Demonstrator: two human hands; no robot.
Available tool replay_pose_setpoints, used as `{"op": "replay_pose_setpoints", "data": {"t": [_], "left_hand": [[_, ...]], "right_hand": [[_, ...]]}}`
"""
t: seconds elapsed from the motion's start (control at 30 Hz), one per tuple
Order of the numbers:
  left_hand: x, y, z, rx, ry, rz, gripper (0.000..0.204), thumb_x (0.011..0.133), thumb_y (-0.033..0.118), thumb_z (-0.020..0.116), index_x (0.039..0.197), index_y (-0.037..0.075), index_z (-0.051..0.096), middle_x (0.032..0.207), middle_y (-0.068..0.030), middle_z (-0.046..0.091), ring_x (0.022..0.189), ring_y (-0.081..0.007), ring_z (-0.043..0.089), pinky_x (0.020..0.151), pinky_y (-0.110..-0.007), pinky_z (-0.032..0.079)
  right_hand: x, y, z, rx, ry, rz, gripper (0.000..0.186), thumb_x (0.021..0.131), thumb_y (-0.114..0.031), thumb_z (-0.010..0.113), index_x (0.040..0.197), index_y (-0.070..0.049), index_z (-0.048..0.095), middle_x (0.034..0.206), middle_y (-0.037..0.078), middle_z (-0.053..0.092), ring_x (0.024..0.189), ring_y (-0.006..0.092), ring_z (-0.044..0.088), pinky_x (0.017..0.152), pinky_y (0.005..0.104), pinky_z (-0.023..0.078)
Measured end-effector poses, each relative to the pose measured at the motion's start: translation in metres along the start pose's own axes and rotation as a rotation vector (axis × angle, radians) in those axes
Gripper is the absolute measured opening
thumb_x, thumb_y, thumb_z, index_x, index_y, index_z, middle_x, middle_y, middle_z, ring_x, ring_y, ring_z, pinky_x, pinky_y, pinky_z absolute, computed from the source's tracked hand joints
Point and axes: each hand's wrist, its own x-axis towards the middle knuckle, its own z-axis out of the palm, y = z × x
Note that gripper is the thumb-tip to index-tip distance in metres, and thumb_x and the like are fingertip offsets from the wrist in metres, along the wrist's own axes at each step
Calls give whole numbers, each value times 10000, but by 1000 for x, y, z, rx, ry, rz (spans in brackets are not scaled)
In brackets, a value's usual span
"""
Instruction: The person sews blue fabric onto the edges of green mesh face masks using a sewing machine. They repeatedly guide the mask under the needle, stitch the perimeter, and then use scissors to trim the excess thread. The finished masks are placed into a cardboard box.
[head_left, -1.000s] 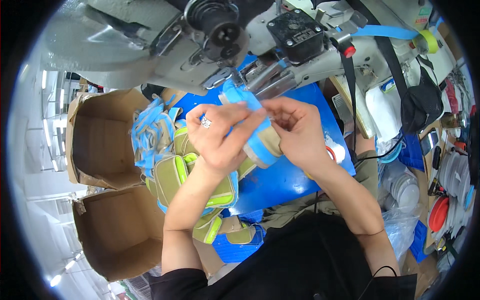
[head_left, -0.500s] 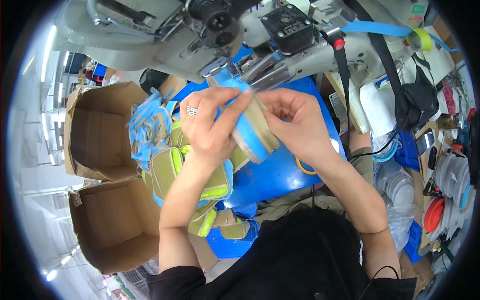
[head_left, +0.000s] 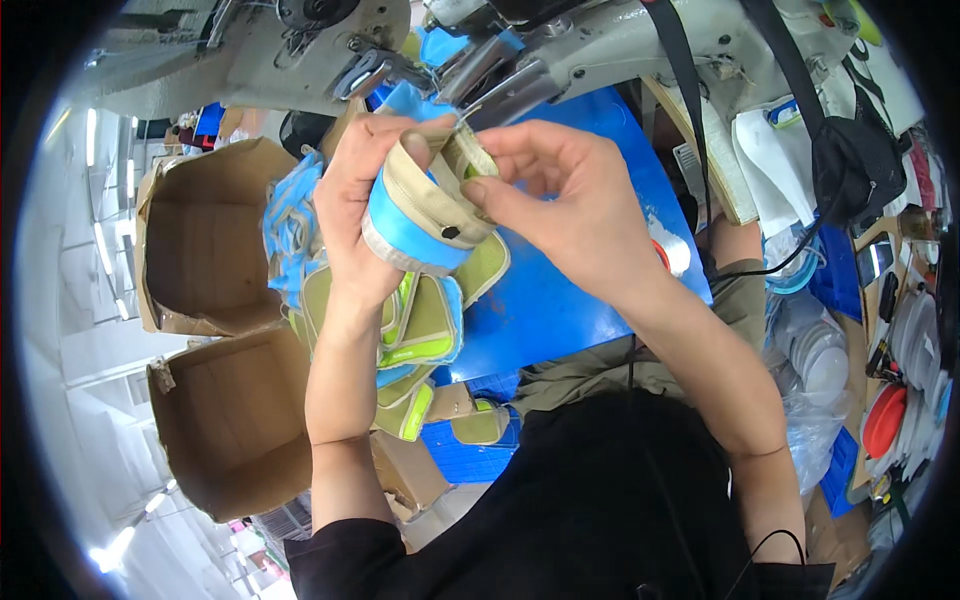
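A fabric band [head_left: 418,222] in tan and blue, with what looks like a zipper along it, curls into a loop below the sewing machine's metal parts [head_left: 505,85]. My left hand [head_left: 352,205] is closed on the loop's left side, its fingers partly behind the cloth. With thumb and fingers, my right hand [head_left: 560,185] pinches the band's upper right edge, where a light edging shows. Under the loop, green and tan fabric pouch pieces [head_left: 425,325] with lime trim lie stacked beside my left forearm.
The grey sewing machine body [head_left: 260,60] spans the top. Below it is a blue tabletop [head_left: 570,290]. Two cardboard boxes [head_left: 215,240] stand at left, near blue and grey fabric strips [head_left: 293,230]. A black pouch [head_left: 850,175] hangs at right, above plastic-wrapped spools [head_left: 820,350].
The band has turned and now curves into an open loop, its inside showing. My left hand has shifted left and wraps its side; my right hand has moved slightly up and left.
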Motion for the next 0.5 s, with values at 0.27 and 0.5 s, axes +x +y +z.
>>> {"op": "replay_pose_setpoints", "data": {"t": [0.27, 0.5], "left_hand": [[-4, 4, -2, 105, -23, 71, 334, 854, 200, 750, 1129, 11, 743, 990, -94, 669, 905, -202, 635, 806, -318, 503], [-3, 26, 4, 691, 18, 358, 459, 643, 215, 788, 1089, 111, 759, 898, -15, 659, 815, -206, 625, 751, -358, 409]], "right_hand": [[0, 5, 3, 70, -16, 12, 286, 821, -60, 791, 1084, 27, 718, 846, 31, 702, 799, 89, 642, 738, 258, 523], [-4, 2, 9, 138, 52, 57, 231, 863, 8, 743, 1092, 26, 714, 844, 40, 712, 720, 50, 623, 654, 211, 500]]}}
